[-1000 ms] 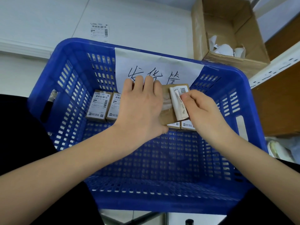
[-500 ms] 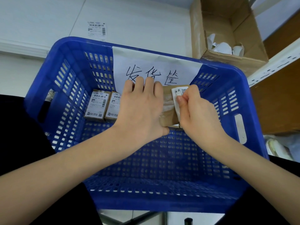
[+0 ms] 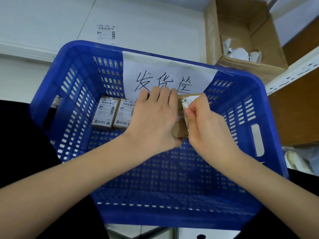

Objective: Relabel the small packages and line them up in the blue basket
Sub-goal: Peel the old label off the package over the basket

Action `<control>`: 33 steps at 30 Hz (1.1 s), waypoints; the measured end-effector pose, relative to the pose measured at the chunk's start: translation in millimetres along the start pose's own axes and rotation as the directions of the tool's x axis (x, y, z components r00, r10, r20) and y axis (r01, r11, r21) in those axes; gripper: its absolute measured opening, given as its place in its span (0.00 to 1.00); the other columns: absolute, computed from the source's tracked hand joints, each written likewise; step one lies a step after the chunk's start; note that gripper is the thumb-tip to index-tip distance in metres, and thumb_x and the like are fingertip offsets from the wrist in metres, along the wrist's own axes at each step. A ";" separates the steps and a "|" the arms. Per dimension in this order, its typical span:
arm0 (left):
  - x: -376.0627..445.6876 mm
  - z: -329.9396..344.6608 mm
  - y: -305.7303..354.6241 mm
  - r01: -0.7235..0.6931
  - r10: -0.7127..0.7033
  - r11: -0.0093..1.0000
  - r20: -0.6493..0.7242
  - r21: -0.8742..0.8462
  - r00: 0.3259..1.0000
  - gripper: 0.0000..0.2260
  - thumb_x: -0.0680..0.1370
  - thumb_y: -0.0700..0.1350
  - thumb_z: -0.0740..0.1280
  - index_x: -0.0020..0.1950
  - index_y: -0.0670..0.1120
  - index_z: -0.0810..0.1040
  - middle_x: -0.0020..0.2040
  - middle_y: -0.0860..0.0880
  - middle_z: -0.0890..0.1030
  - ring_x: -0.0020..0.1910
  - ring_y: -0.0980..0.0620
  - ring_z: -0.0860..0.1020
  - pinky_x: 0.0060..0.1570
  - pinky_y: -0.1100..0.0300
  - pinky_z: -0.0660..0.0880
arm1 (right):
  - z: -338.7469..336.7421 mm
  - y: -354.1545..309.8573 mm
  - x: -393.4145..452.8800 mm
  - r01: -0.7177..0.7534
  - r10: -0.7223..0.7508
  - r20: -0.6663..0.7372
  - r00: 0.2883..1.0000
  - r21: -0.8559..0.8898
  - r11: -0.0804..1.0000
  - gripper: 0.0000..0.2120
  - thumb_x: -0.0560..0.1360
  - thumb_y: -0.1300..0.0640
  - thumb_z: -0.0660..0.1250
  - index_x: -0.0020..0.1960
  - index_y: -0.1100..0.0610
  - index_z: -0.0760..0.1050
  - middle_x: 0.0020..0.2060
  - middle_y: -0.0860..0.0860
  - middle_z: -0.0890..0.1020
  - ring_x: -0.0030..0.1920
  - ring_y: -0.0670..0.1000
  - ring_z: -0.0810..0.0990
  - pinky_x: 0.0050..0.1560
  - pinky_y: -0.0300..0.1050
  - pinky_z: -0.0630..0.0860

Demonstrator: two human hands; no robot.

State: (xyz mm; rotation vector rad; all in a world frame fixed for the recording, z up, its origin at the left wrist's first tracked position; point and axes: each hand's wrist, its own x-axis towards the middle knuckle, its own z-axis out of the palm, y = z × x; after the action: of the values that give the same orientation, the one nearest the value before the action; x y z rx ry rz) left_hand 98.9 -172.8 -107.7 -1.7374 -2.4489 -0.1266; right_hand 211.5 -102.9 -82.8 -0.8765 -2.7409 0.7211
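White tabletop (image 3: 155, 23) carries a blue basket (image 3: 72, 80) beside an open cardboard box (image 3: 241, 31). Over the basket, the left hand (image 3: 153, 118) grips a brown package (image 3: 179, 130), fingers wrapped over it; the right hand (image 3: 205, 125) pinches its peeling label (image 3: 185, 105). Two labelled packages (image 3: 105, 112) sit along the far wall.

White surface (image 3: 155, 23), blue basket (image 3: 72, 54), cardboard box (image 3: 212, 28), loose shipping label (image 3: 106, 34)
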 end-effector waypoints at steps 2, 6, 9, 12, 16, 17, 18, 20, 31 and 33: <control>1.2 -0.8 -0.2 0.003 -0.003 0.999 0.013 -0.037 1.000 0.41 0.53 0.66 0.72 0.53 0.37 0.77 0.42 0.44 0.76 0.39 0.44 0.74 0.40 0.55 0.68 | -1.1 0.2 0.9 -0.019 0.019 -0.024 1.000 -0.020 1.000 0.07 0.81 0.54 0.54 0.47 0.56 0.60 0.32 0.51 0.72 0.31 0.55 0.72 0.28 0.44 0.62; 1.2 0.3 1.4 -0.008 0.008 1.000 -0.005 -0.010 1.000 0.40 0.52 0.66 0.72 0.53 0.38 0.77 0.42 0.44 0.76 0.39 0.44 0.73 0.40 0.55 0.67 | -2.7 2.3 3.1 -0.051 0.052 0.005 0.999 -0.106 0.993 0.09 0.81 0.49 0.50 0.49 0.54 0.62 0.34 0.50 0.75 0.32 0.53 0.74 0.29 0.46 0.64; 0.7 1.6 2.6 0.006 -0.006 0.999 -0.013 -0.032 1.000 0.41 0.52 0.65 0.72 0.54 0.37 0.77 0.42 0.44 0.77 0.39 0.44 0.74 0.40 0.55 0.68 | -1.4 5.0 2.9 -0.045 0.044 -0.005 0.999 -0.159 0.986 0.10 0.81 0.49 0.49 0.48 0.54 0.61 0.35 0.51 0.76 0.32 0.55 0.74 0.30 0.48 0.62; 1.5 1.4 2.6 0.017 -0.019 0.998 -0.030 -0.061 0.999 0.41 0.53 0.65 0.71 0.56 0.37 0.77 0.43 0.45 0.77 0.40 0.44 0.74 0.42 0.54 0.67 | -1.9 10.8 4.9 -0.027 0.012 -0.066 0.998 -0.245 0.969 0.11 0.81 0.51 0.50 0.50 0.58 0.64 0.36 0.55 0.77 0.33 0.58 0.76 0.32 0.48 0.63; 2.9 -1.0 0.5 0.028 -0.034 0.996 -0.060 -0.089 0.998 0.39 0.56 0.64 0.66 0.57 0.38 0.76 0.45 0.45 0.78 0.42 0.44 0.75 0.43 0.54 0.67 | -8.7 15.9 7.7 0.010 -0.047 -0.160 0.986 -0.219 0.976 0.11 0.81 0.56 0.54 0.50 0.63 0.69 0.30 0.54 0.74 0.28 0.60 0.74 0.28 0.47 0.62; 3.2 -1.4 0.2 0.029 -0.035 0.995 -0.066 -0.094 0.997 0.39 0.56 0.64 0.65 0.57 0.38 0.76 0.45 0.45 0.78 0.42 0.44 0.75 0.44 0.53 0.66 | -10.2 16.5 8.0 0.007 -0.038 -0.151 0.988 -0.204 0.979 0.10 0.81 0.56 0.55 0.50 0.63 0.69 0.30 0.56 0.76 0.29 0.61 0.74 0.29 0.48 0.65; 3.3 -1.9 0.0 0.027 -0.034 0.995 -0.068 -0.098 0.997 0.39 0.56 0.64 0.65 0.57 0.38 0.76 0.45 0.45 0.78 0.42 0.44 0.75 0.44 0.54 0.64 | -11.2 17.6 8.3 0.003 -0.031 -0.140 0.990 -0.193 0.981 0.10 0.81 0.56 0.55 0.50 0.63 0.69 0.31 0.57 0.77 0.30 0.61 0.75 0.31 0.49 0.66; 3.2 -2.3 -0.3 0.023 -0.030 0.995 -0.073 -0.098 0.997 0.39 0.56 0.65 0.65 0.58 0.38 0.76 0.45 0.45 0.78 0.42 0.44 0.75 0.44 0.54 0.62 | -12.4 20.2 8.7 0.006 -0.031 -0.138 0.990 -0.180 0.984 0.10 0.81 0.56 0.55 0.50 0.62 0.69 0.32 0.57 0.77 0.31 0.60 0.75 0.32 0.50 0.67; 3.2 -6.7 -4.5 0.025 -0.033 0.994 -0.068 -0.110 0.997 0.42 0.53 0.67 0.69 0.57 0.39 0.76 0.44 0.46 0.78 0.41 0.44 0.75 0.43 0.55 0.59 | -23.3 26.9 8.5 -0.006 -0.017 -0.199 0.980 -0.115 0.993 0.08 0.80 0.57 0.57 0.45 0.60 0.69 0.26 0.48 0.70 0.26 0.53 0.70 0.29 0.47 0.64; 2.7 -6.5 -4.9 0.019 -0.027 0.994 -0.071 -0.107 0.997 0.43 0.52 0.67 0.69 0.57 0.39 0.76 0.44 0.46 0.78 0.41 0.44 0.75 0.44 0.56 0.59 | -23.9 29.3 7.9 -0.013 -0.014 -0.200 0.980 -0.135 0.991 0.08 0.80 0.57 0.58 0.44 0.60 0.69 0.26 0.48 0.69 0.26 0.52 0.70 0.28 0.45 0.62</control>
State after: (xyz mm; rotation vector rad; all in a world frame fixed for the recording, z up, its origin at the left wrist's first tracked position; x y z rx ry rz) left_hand 93.8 -172.9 -100.8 -1.7135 -2.4523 -0.3230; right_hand 227.0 -68.0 -76.4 -0.9208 -2.6326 0.4225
